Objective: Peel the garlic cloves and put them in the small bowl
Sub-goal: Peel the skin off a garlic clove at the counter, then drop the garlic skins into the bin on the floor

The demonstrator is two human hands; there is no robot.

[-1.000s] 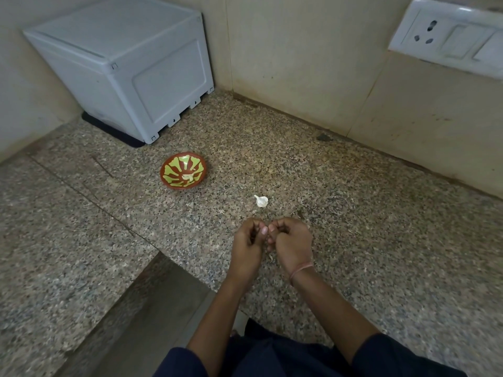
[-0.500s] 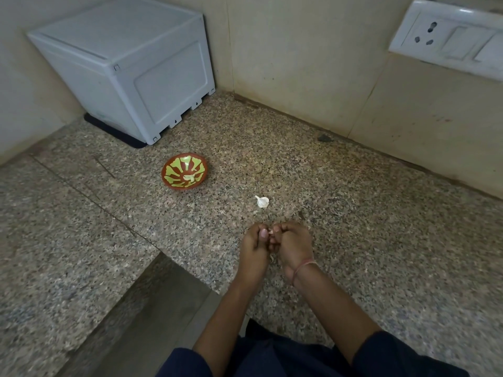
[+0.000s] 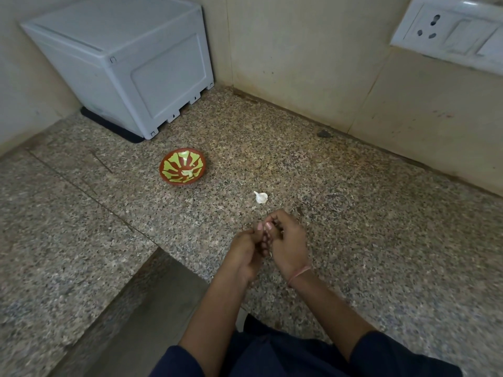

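I see the left hand [image 3: 243, 251] and right hand [image 3: 290, 244] pressed together, fingers curled; whether they grip anything, I cannot tell. A garlic clove [image 3: 261, 197] lies on the table [image 3: 353, 213] just beyond them, well apart from the small bowl [image 3: 170, 161].

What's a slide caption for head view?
Left hand and right hand meet, fingers curled, over the counter; garlic and small bowl beyond.
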